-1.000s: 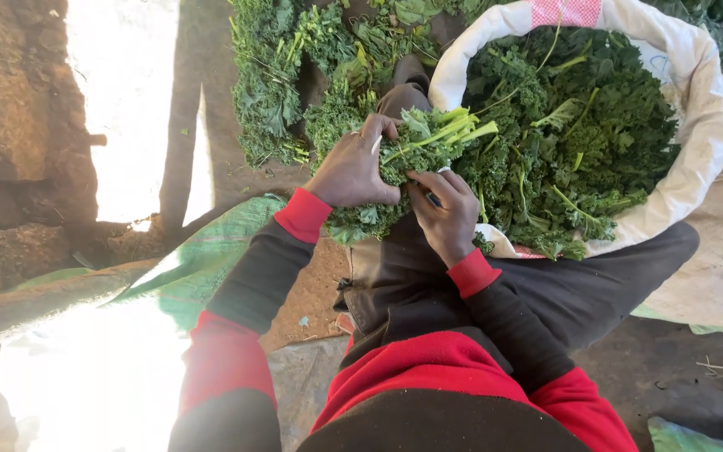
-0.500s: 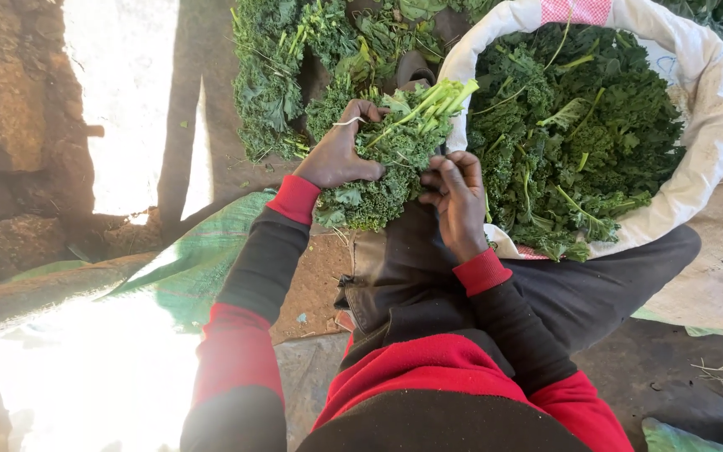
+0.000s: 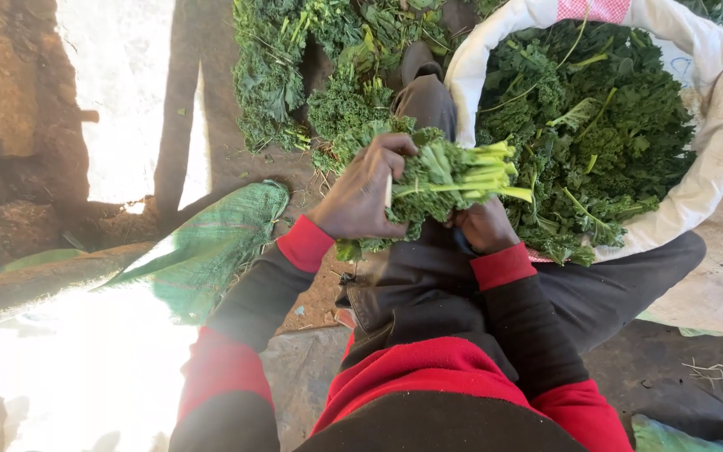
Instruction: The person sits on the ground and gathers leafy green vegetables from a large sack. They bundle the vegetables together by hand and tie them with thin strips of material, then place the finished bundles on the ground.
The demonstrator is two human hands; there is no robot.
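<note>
A bunch of curly green kale [image 3: 441, 176] lies sideways over my lap, its pale cut stems pointing right. My left hand [image 3: 366, 192] wraps over the leafy part of the bunch from the left, fingers curled around it. My right hand [image 3: 483, 224] grips the bunch from underneath, near the stems, and is partly hidden by the leaves. Both arms wear black sleeves with red cuffs.
A large white sack [image 3: 713, 159] full of loose kale stands at the right. More kale bunches [image 3: 294, 67] lie piled on the ground ahead. A green woven bag [image 3: 211, 243] lies at the left beside a rough stone wall [image 3: 10, 142].
The bunch has been turned so its stems point right instead of up. My left hand slid over its top, and my right hand went beneath it.
</note>
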